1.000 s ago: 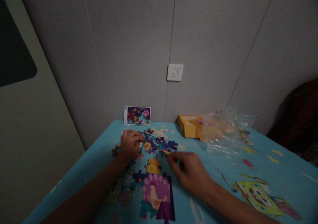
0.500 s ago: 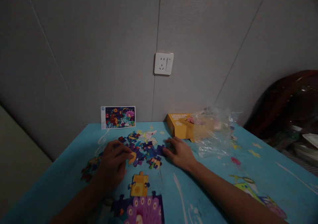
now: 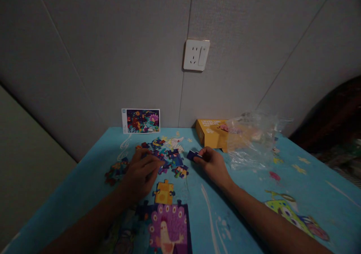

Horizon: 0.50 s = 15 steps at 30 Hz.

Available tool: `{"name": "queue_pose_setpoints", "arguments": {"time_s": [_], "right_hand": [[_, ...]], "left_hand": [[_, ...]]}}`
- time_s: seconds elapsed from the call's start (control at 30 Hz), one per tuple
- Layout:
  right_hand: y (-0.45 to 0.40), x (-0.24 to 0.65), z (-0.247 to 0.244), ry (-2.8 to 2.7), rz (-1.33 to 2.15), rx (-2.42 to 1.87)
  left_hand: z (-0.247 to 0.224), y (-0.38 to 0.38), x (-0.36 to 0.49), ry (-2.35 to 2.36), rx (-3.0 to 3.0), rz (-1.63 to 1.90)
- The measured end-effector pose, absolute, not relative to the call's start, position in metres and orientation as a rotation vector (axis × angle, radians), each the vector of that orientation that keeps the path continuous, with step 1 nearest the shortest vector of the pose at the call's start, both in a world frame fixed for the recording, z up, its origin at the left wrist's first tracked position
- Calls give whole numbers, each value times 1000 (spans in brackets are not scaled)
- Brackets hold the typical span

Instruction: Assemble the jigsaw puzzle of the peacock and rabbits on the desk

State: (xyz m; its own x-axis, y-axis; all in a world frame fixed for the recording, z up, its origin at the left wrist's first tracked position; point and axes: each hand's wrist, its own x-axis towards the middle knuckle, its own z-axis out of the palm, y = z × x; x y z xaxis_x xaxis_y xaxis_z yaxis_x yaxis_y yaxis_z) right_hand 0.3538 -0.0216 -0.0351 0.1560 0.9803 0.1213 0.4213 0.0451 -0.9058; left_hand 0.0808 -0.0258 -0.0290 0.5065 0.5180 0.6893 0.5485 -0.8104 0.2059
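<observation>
My right hand [image 3: 213, 165] pinches a dark blue puzzle piece [image 3: 193, 155] by its right end, a little above the cloth to the right of the loose pieces. Over the left side of the pile of loose puzzle pieces [image 3: 176, 160] is my left hand [image 3: 142, 171], its fingers bent and reaching right; whether a piece is between them is hidden. A yellow joined part [image 3: 164, 193] lies below the pile. It touches the top of the assembled section with a purple, peacock-like figure [image 3: 170, 224], nearest to me.
A picture card [image 3: 142, 121] leans on the wall at the back. The yellow box [image 3: 211, 133] and a clear plastic bag [image 3: 251, 145] are at the back right. More loose pieces [image 3: 115, 171] lie left of my left hand. The blue cloth [image 3: 203, 216] has printed cartoon figures.
My right hand has lifted the dark blue piece off the cloth and tilted it. The orange piece at my left fingertips no longer shows there. The camera view has shifted down and left.
</observation>
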Motion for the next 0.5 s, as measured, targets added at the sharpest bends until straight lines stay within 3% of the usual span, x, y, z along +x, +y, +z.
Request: {"name": "queue_pose_setpoints", "arguments": {"time_s": [0.17, 0.5], "right_hand": [[-40, 328, -25, -1064, 1270, -1116], [-58, 306, -27, -1156, 1597, -1000]], "left_hand": [[-36, -41, 90, -1030, -2781, -1171], [-41, -49, 94, -1107, -2797, -1160]]}}
